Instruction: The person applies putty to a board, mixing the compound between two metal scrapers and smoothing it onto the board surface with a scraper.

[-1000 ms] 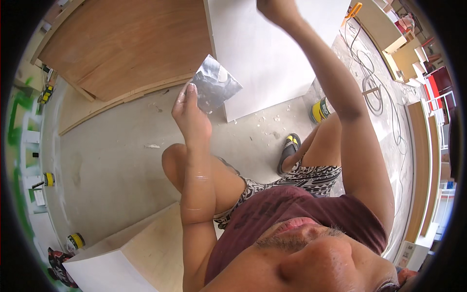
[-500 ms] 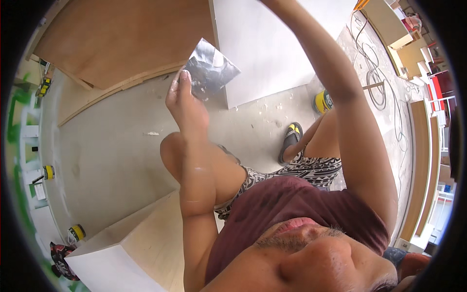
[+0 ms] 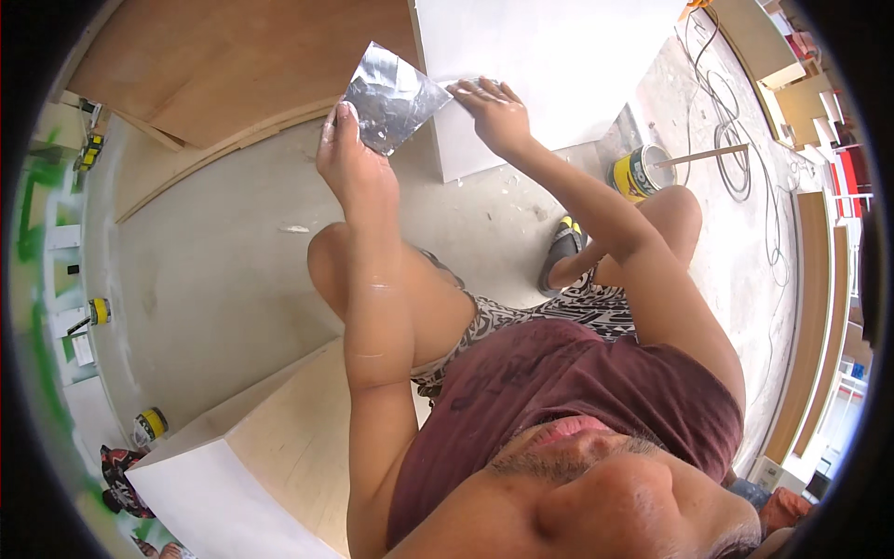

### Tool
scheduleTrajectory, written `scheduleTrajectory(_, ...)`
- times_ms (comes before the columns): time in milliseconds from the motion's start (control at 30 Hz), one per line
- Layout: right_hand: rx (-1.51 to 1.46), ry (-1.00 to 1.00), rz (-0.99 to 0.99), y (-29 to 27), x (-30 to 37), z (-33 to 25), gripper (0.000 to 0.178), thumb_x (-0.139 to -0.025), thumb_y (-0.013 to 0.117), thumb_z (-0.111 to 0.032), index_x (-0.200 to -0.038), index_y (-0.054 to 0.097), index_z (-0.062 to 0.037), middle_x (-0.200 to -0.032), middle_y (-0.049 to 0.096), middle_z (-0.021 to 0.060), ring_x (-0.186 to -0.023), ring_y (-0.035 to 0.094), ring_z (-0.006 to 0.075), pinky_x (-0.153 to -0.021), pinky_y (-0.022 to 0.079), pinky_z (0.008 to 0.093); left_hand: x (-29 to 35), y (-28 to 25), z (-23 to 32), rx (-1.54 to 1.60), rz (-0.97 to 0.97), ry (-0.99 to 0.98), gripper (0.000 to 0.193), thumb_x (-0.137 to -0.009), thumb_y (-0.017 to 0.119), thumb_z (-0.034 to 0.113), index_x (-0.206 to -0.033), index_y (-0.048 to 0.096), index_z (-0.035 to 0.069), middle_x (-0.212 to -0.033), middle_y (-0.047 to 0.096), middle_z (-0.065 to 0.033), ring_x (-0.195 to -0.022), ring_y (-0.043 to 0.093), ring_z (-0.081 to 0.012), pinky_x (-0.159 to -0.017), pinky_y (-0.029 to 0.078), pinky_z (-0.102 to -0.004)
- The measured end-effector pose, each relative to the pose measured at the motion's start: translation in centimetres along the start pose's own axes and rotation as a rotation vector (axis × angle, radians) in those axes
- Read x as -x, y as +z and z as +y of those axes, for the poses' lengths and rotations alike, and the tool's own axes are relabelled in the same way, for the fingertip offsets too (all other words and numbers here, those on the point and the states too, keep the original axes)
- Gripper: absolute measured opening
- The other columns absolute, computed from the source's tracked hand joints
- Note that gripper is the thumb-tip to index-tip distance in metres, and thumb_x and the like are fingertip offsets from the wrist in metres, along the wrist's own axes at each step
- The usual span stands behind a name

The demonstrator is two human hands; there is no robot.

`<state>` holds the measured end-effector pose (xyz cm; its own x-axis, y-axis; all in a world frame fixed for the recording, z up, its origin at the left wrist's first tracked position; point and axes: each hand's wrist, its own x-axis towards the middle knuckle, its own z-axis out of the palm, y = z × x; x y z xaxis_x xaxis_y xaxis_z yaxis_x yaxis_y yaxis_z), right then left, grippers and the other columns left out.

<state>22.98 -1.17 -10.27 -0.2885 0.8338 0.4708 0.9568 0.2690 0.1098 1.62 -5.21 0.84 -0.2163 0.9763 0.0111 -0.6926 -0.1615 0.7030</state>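
My left hand (image 3: 358,168) grips a thin, shiny metal sheet (image 3: 391,98) by its lower left edge, thumb on top. Whitish smears, like putty, mark the sheet and the thumb. My right hand (image 3: 496,116) is at the left edge of a large white panel (image 3: 549,56), its fingertips next to the sheet's right corner. Those fingers are bent over and pressed down; whatever lies under them is too small and hidden to name. Behind the sheet stands a brown wooden panel (image 3: 233,74).
A yellow-labelled bucket (image 3: 641,174) with a stick in it stands by my right knee. Cables (image 3: 731,168) lie coiled on the floor beyond. A white-edged wooden box (image 3: 270,466) is at the lower left. Small yellow-and-black tins (image 3: 149,426) stand along the left.
My right arm has come down from the top of the view, bringing the hand to the panel's edge beside the sheet. The sheet has risen slightly in my left hand.
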Motion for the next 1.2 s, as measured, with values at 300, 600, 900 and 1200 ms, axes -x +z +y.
scheduleTrajectory(300, -1.825, 0.457, 0.134, -13.5, -1.7, -2.7, 0.038, -0.100, 0.055, -0.009, -0.136, 0.052, 0.0019, -0.117, 0.064, 0.0101, -0.102, 0.063, 0.0145, -0.091, 0.055, 0.0311, 0.3, 0.6, -1.9, -0.005, -0.159, -0.090, 0.033, -0.100, 0.055, 0.014, -0.126, 0.052, -0.006, -0.122, 0.061, -0.0129, -0.110, 0.060, -0.0223, -0.096, 0.049, -0.0388)
scheduleTrajectory(600, -1.534, 0.554, -0.054, -13.8, 0.7, 1.1, 0.044, -0.097, 0.061, -0.023, -0.134, 0.053, 0.0000, -0.102, 0.068, 0.0098, -0.083, 0.068, 0.0140, -0.059, 0.058, 0.0256, 0.9, 1.3, -2.5, -0.088, -0.129, 0.015, 0.036, -0.102, 0.051, 0.018, -0.126, 0.053, -0.009, -0.121, 0.060, -0.0133, -0.110, 0.059, -0.0197, -0.093, 0.050, -0.0345)
scheduleTrajectory(900, -1.564, 0.620, 0.019, -16.6, -0.7, 1.8, 0.035, -0.089, 0.070, -0.015, -0.117, 0.061, 0.0044, -0.088, 0.069, 0.0089, -0.070, 0.067, 0.0126, -0.054, 0.057, 0.0266, 0.8, 1.9, -3.1, -0.004, -0.156, 0.075, 0.035, -0.101, 0.054, 0.016, -0.125, 0.053, -0.009, -0.123, 0.060, -0.0137, -0.111, 0.060, -0.0197, -0.095, 0.050, -0.0356)
scheduleTrajectory(1200, -1.604, 0.621, -0.046, -14.7, -1.5, 1.3, 0.032, -0.088, 0.069, -0.012, -0.115, 0.063, 0.0054, -0.086, 0.069, 0.0077, -0.067, 0.065, 0.0117, -0.053, 0.056, 0.0264, 1.0, 2.9, -3.6, 0.040, -0.144, 0.071, 0.035, -0.100, 0.055, 0.013, -0.122, 0.055, -0.013, -0.121, 0.062, -0.0157, -0.109, 0.062, -0.0206, -0.094, 0.051, -0.0353)
